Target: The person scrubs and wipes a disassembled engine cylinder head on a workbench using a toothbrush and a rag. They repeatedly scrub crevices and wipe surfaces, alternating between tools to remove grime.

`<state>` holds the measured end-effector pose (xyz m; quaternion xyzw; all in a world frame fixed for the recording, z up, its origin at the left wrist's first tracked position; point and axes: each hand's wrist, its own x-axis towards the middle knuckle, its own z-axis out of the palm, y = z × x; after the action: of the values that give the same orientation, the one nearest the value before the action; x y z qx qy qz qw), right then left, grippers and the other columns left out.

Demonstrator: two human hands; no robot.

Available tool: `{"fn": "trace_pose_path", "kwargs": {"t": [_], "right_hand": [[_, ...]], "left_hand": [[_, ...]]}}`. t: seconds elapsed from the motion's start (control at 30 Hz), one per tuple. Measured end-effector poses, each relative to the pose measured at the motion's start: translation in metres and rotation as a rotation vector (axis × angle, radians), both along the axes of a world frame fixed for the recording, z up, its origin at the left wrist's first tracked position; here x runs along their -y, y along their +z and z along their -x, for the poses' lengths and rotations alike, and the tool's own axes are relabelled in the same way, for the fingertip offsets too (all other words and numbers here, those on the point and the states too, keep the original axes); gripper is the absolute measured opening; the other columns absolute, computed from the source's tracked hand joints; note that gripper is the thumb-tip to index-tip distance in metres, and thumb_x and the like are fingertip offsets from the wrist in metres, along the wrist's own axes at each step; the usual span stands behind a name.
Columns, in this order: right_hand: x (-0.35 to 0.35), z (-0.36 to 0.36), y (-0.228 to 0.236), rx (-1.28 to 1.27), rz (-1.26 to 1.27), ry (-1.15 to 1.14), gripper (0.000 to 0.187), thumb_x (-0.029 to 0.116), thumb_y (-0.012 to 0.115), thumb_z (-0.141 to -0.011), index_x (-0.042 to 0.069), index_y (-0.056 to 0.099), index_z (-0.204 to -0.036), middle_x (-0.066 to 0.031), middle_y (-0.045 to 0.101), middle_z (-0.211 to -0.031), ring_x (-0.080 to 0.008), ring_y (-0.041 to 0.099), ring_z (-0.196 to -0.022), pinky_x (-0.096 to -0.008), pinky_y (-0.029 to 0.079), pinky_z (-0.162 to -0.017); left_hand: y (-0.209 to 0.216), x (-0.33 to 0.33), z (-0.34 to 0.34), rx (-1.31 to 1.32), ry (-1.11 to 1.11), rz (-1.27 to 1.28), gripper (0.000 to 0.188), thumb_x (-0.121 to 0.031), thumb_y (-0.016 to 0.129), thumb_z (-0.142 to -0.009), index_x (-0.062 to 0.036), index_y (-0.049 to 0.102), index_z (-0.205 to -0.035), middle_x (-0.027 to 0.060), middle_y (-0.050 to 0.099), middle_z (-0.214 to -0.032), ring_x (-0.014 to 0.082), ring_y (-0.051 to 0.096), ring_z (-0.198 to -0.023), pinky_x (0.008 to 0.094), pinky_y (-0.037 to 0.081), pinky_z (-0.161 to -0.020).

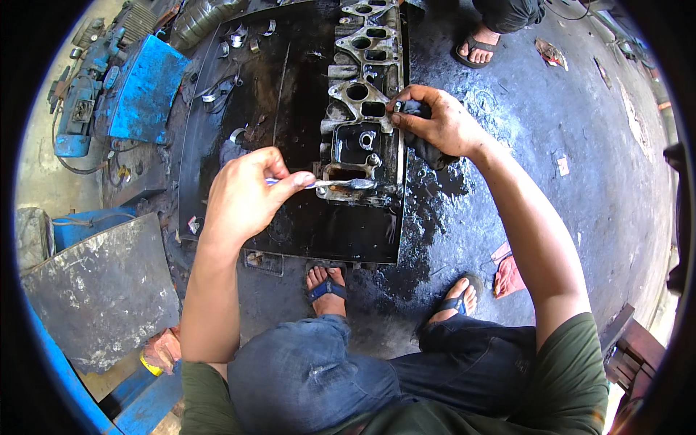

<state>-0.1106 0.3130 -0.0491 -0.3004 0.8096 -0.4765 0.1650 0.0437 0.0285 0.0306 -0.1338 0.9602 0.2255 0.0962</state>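
Observation:
A long metal cylinder head (362,94), with a row of ports along its top, lies on an oily black tray (290,232) in front of me. My left hand (254,188) pinches a slim brush-like tool (348,184) with a blue-and-white handle. Its grey, wider tip lies over the near end of the cylinder head; whether it touches the metal I cannot tell. My right hand (442,119) is closed on a dark rag (417,109) beside the head's right edge. A small shiny bit shows at its fingertips, too small to name.
Several curved metal bearing shells (238,36) lie on the tray's far left. A blue machine (148,90) stands left of it. Another person's sandalled foot (478,47) is at the far right. Wet oil (428,210) covers floor beside the tray; a pink cloth (510,275) lies nearer.

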Motion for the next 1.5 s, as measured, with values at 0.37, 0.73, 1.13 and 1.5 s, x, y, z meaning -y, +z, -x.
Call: {"fn": "trace_pose_path", "kwargs": {"t": [0.37,0.73,1.13,1.5], "right_hand": [[0.001,-0.003,0.007,0.009,-0.009,-0.011,0.022,0.017,0.077,-0.098,0.004,0.074,-0.115,-0.0079,0.077,-0.102,-0.0126,0.069,-0.093,-0.0314,0.056,-0.089],[0.002,-0.002,0.006,0.046,0.034,-0.019,0.023,0.018,0.078,-0.098,0.003,0.073,-0.115,-0.0082,0.078,-0.102,-0.0142,0.069,-0.093,-0.0334,0.055,-0.089],[0.001,0.001,0.004,0.066,-0.004,-0.006,0.024,0.018,0.078,-0.097,0.004,0.074,-0.115,-0.0097,0.078,-0.108,-0.0165,0.072,-0.102,-0.0346,0.055,-0.096],[0.002,-0.004,0.007,-0.082,-0.128,-0.098,0.028,0.024,0.082,-0.092,0.003,0.071,-0.107,-0.0168,0.073,-0.084,-0.0209,0.069,-0.076,-0.0386,0.055,-0.074]], "left_hand": [[-0.013,0.01,0.008,-0.025,-0.089,-0.117,0.049,-0.051,0.087,-0.084,-0.0051,0.07,-0.083,0.0126,0.072,-0.075,0.0285,0.071,-0.073,0.0415,0.054,-0.07],[-0.005,0.02,0.012,-0.18,-0.196,-0.066,0.045,-0.045,0.089,-0.083,-0.0039,0.07,-0.082,0.0126,0.072,-0.074,0.0252,0.072,-0.07,0.04,0.055,-0.07],[-0.029,0.034,0.02,-0.308,-0.238,-0.169,0.046,-0.049,0.091,-0.078,-0.0077,0.07,-0.079,0.0102,0.074,-0.077,0.0294,0.071,-0.075,0.0445,0.051,-0.087],[-0.058,0.078,0.008,-0.316,0.061,-0.483,0.041,-0.038,0.091,-0.086,-0.003,0.069,-0.086,0.0091,0.073,-0.078,0.0172,0.066,-0.066,0.0347,0.052,-0.065]]}}
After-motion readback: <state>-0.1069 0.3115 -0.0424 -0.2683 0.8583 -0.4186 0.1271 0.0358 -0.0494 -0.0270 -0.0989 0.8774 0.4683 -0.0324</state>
